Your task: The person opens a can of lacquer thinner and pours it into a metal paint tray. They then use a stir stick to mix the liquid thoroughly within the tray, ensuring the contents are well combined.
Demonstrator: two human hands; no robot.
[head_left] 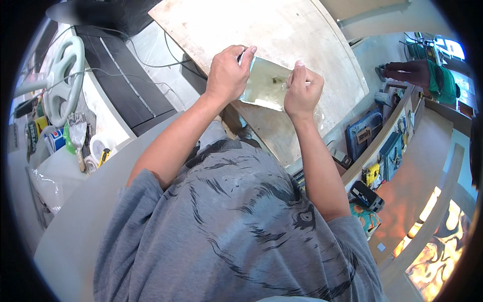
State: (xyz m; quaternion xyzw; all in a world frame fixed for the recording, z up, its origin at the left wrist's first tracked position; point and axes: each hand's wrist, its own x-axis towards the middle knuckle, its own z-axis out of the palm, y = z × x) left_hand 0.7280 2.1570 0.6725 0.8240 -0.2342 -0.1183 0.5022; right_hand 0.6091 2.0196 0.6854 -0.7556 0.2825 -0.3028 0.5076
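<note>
Sheet (264,84) of pale, glossy material spans the space between the left hand (229,73) and the right hand (304,93) in the head view, held in front of the wearer over a light wooden desk (329,58) with a scuffed, spotted top. The left hand grips the sheet's left edge, thumb uppermost and fingers curled; the right hand is closed, fist-like, on the opposite edge, thumb also on top.

The step in hand appears to be a two-handed hold, the piece spread flat between the grips; how tightly it is pulled cannot be told. A next move would likely call for both hands to shift together, edges level, so that the piece neither bends nor slips.

The sheet looks four-sided, hazy greenish-gold across the middle, with a bright sheen along its slightly uneven lower edge. A small dark patch shows near the right hand; whether mark or reflection is unclear, as is whether the material is film, glass or metal. To the left stands a pale spoked wheel (66,80); at far right, well apart, is a person in a green top (443,80).
</note>
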